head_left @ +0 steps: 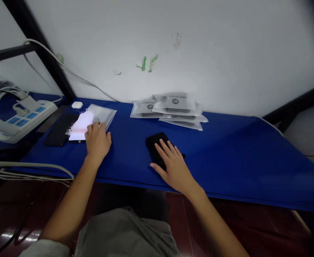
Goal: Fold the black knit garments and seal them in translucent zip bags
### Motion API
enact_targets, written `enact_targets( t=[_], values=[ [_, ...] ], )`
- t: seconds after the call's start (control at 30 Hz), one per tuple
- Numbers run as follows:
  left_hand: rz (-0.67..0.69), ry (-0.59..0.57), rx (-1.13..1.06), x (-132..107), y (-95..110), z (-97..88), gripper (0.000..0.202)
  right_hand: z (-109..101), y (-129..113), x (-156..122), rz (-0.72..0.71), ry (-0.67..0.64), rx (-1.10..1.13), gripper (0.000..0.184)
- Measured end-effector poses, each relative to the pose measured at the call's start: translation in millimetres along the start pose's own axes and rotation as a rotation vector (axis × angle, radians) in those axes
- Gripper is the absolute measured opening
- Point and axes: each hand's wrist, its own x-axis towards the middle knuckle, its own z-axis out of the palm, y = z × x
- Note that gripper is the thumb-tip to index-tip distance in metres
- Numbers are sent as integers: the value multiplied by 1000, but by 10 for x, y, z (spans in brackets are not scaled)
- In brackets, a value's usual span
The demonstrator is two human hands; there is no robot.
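My right hand [173,166] lies with its fingers stretched and spread over a flat black item [153,146]. Much of that item is under the palm, and its exact kind cannot be made out. My left hand [97,141] has its fingers bent downward and its thumb apart, over the lower edge of a frosted plastic zip bag [105,113]. A phone with a bright lit screen [80,127] is just left of those fingers and overlaps the bag. Nothing shows in the left hand's grip.
Several frosted zip bags [177,105] with dark contents are stacked by the wall. A dark phone [62,130] and a white earbud case [77,105] lie on the blue table [239,157]. A white power strip [25,119] and cables [28,164] are at left.
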Motion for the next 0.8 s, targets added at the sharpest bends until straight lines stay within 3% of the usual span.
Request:
enact_targets(
  t=[0.17,0.47,0.63,0.8],
  values=[
    [-110,-115,139,72,-57,-28,35,7,15,-5,-6,14,-2,69],
    [-82,-70,90,96,-100,-8,33,16,16,4,-17,34,-12,67],
    [79,7,114,-218,106,-129,30,58,-35,-7,6,98,-60,69],
    [210,-76,140,-604,138,-229,24,9,-97,-45,42,104,-130,70]
  ],
)
